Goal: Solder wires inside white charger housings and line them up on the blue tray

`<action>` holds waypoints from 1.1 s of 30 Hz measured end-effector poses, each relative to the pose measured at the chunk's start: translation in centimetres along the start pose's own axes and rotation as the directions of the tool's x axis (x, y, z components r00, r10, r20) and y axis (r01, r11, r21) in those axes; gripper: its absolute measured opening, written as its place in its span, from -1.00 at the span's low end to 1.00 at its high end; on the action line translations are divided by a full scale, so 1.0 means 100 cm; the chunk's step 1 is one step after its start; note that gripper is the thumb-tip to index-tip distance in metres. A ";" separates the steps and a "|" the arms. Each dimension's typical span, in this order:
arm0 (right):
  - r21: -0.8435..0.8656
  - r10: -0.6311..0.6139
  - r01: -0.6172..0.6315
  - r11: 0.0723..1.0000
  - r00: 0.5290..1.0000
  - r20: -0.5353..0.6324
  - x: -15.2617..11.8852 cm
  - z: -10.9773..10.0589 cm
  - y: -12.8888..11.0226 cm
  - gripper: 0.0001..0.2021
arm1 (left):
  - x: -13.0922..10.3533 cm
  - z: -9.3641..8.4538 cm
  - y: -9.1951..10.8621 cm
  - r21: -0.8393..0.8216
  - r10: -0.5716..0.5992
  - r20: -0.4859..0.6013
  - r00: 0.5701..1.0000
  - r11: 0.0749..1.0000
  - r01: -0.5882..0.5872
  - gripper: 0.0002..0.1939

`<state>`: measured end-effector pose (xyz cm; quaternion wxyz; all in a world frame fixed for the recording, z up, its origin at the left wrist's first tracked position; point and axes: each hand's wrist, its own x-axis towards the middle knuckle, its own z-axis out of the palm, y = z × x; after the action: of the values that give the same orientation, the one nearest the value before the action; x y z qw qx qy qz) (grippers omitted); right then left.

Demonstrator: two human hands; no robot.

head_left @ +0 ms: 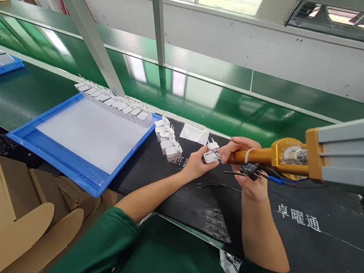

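Observation:
My left hand (196,164) grips a small white plug-in power adapter (211,157) whose casing stands open. The adapter's white pronged part (213,145) sits just above the casing, with thin dark wires between them. At the adapter's right edge the fingertips of my right hand (255,187) are closed, partly hidden behind an orange metal cylinder (255,156). A small black block with wires (250,169) lies across my right palm; whether the hand holds it I cannot tell. Left of my hands, several white adapters (168,139) stand in a short row, prongs up.
A blue tray (96,187) with a white sheet carries a long row of adapters (116,104). Tweezers (214,185) lie on the black mat (294,194). A grey machine arm (356,144) juts in from the right. Cardboard boxes (4,203) stand lower left.

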<state>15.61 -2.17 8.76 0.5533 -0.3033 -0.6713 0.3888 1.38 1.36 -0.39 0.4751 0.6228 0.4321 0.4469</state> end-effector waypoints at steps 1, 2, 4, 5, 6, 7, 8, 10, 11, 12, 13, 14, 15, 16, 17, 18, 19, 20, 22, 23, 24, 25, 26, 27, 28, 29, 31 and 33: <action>0.004 -0.025 0.025 1.000 1.000 -0.010 0.002 -0.002 0.000 -0.46 | 0.002 -0.005 0.001 0.021 -0.010 -0.019 1.000 1.000 0.010 -0.60; 0.014 -0.051 0.051 0.999 0.999 -0.017 0.005 -0.003 -0.001 -0.49 | 0.004 -0.011 0.002 0.034 -0.019 -0.041 0.999 0.999 0.021 -0.60; 0.026 -0.066 0.067 0.997 0.998 -0.012 0.010 -0.007 -0.001 -0.54 | 0.006 -0.022 0.005 0.032 -0.033 -0.079 0.996 0.999 0.036 -0.58; 0.023 -0.064 0.064 0.998 0.998 -0.008 0.013 -0.010 -0.001 -0.56 | 0.007 -0.026 0.007 0.023 -0.036 -0.089 0.995 0.999 0.038 -0.57; 0.021 -0.062 0.062 0.998 0.998 -0.006 0.015 -0.012 -0.001 -0.58 | 0.006 -0.030 0.009 0.013 -0.034 -0.090 0.995 0.999 0.035 -0.56; 0.024 -0.063 0.064 0.998 0.998 -0.011 0.017 -0.015 0.000 -0.59 | 0.005 -0.033 0.012 0.002 -0.026 -0.087 0.996 1.000 0.026 -0.56; 0.027 -0.066 0.066 0.997 0.998 -0.020 0.018 -0.018 0.002 -0.60 | 0.003 -0.035 0.016 -0.008 -0.014 -0.080 0.997 1.000 0.014 -0.56; 0.029 -0.069 0.070 0.997 0.997 -0.040 0.020 -0.024 0.005 -0.60 | -0.002 -0.036 0.024 -0.030 0.007 -0.063 0.998 1.000 -0.009 -0.58; 0.027 -0.067 0.069 0.997 0.997 -0.049 0.021 -0.026 0.007 -0.59 | -0.005 -0.036 0.028 -0.042 0.013 -0.052 0.999 0.999 -0.015 -0.59; 0.023 -0.065 0.066 0.998 0.996 -0.056 0.021 -0.028 0.009 -0.59 | -0.007 -0.036 0.032 -0.052 0.016 -0.041 0.999 0.998 -0.018 -0.59; 0.015 -0.063 0.064 0.998 0.996 -0.061 0.021 -0.030 0.011 -0.59 | -0.009 -0.036 0.035 -0.060 0.016 -0.030 0.999 0.998 -0.018 -0.60; 0.006 -0.064 0.064 0.998 0.996 -0.065 0.022 -0.032 0.011 -0.59 | -0.011 -0.035 0.038 -0.064 0.015 -0.019 1.000 0.998 -0.017 -0.60; -0.005 -0.065 0.065 0.998 0.995 -0.070 0.022 -0.033 0.012 -0.59 | -0.012 -0.035 0.040 -0.063 0.014 -0.008 1.000 0.998 -0.015 -0.60; -0.018 -0.065 0.064 0.998 0.995 -0.077 0.022 -0.033 0.012 -0.60 | -0.013 -0.035 0.042 -0.057 0.014 0.002 1.000 0.998 -0.014 -0.60; -0.031 -0.063 0.061 0.998 0.995 -0.083 0.022 -0.034 0.011 -0.60 | -0.014 -0.034 0.043 -0.049 0.013 0.013 1.000 0.999 -0.013 -0.60; -0.045 -0.060 0.056 0.997 0.994 -0.089 0.022 -0.034 0.011 -0.60 | -0.015 -0.035 0.043 -0.040 0.013 0.024 1.000 0.999 -0.012 -0.59; -0.058 -0.054 0.049 0.997 0.994 -0.095 0.022 -0.033 0.010 -0.60 | -0.015 -0.035 0.043 -0.033 0.014 0.034 0.999 0.999 -0.013 -0.59; -0.070 -0.049 0.042 0.997 0.994 -0.098 0.021 -0.033 0.010 -0.60 | -0.016 -0.035 0.043 -0.028 0.015 0.043 0.999 1.000 -0.014 -0.58; -0.089 -0.045 0.036 0.995 0.994 -0.097 0.021 -0.033 0.009 -0.60 | -0.016 -0.036 0.043 -0.030 0.018 0.057 0.998 0.999 -0.017 -0.58; -0.093 -0.047 0.038 0.995 0.994 -0.095 0.021 -0.033 0.009 -0.60 | -0.016 -0.036 0.043 -0.036 0.020 0.064 0.998 0.999 -0.018 -0.57; -0.094 -0.051 0.042 0.995 0.994 -0.092 0.021 -0.033 0.010 -0.60 | -0.017 -0.036 0.042 -0.045 0.025 0.071 0.997 0.999 -0.022 -0.57; -0.094 -0.058 0.050 0.994 0.994 -0.090 0.021 -0.033 0.010 -0.60 | -0.017 -0.036 0.042 -0.055 0.033 0.078 0.996 0.998 -0.029 -0.57; -0.096 -0.066 0.058 0.994 0.994 -0.090 0.022 -0.033 0.010 -0.60 | -0.017 -0.036 0.042 -0.063 0.044 0.084 0.995 0.997 -0.039 -0.56; -0.101 -0.074 0.064 0.993 0.993 -0.093 0.022 -0.034 0.011 -0.61 | -0.017 -0.035 0.042 -0.064 0.059 0.090 0.994 0.997 -0.053 -0.56; -0.117 -0.077 0.065 0.991 0.992 -0.101 0.022 -0.034 0.011 -0.60 | -0.017 -0.035 0.041 -0.054 0.078 0.094 0.992 0.996 -0.073 -0.56; -0.146 -0.077 0.060 0.987 0.990 -0.114 0.023 -0.035 0.010 -0.60 | -0.018 -0.034 0.041 -0.032 0.104 0.093 0.990 0.994 -0.101 -0.57; -0.258 -0.063 0.022 0.966 0.986 -0.155 0.023 -0.039 0.009 -0.62 | -0.018 -0.033 0.040 0.044 0.184 0.078 0.980 0.981 -0.188 -0.60; -0.444 -0.051 -0.050 0.895 0.976 -0.213 0.023 -0.046 0.008 -0.70 | -0.018 -0.031 0.039 0.126 0.285 0.064 0.956 0.948 -0.291 -0.63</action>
<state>19.59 0.98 9.66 0.5394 -0.4629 -0.6777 0.1883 -1.61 -0.38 3.63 0.3713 0.7196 0.3548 0.4674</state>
